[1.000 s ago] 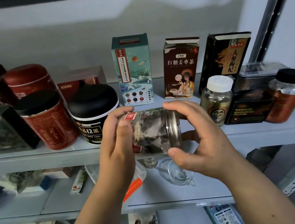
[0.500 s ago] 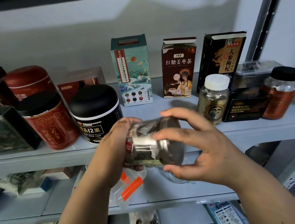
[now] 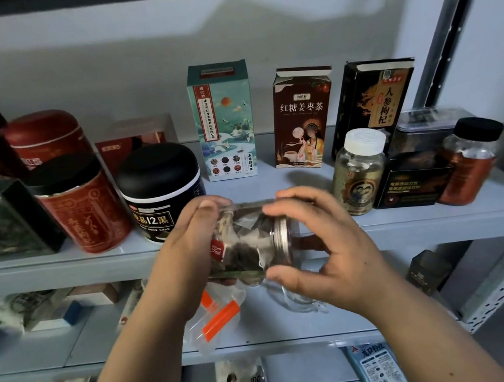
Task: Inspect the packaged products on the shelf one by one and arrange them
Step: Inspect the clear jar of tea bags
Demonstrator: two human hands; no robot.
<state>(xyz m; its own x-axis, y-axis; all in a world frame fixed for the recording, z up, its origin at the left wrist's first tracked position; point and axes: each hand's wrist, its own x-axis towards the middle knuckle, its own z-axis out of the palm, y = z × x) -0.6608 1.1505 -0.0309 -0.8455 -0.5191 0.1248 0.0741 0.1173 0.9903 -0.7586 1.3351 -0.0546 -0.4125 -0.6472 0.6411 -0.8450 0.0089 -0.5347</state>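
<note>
Head-worn, close, facing shelf (image 3: 407, 225)

Dim, soft wall shadows; edges bow, lower shelves blurred.

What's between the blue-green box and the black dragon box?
A brown tea box with a lady on it stands there upright, in the head view.

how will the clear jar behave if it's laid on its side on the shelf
It would probably roll: the jar is round. Likely light, since only tea bags fill it. Its clear wall looks smooth, so maybe slippery.
</note>
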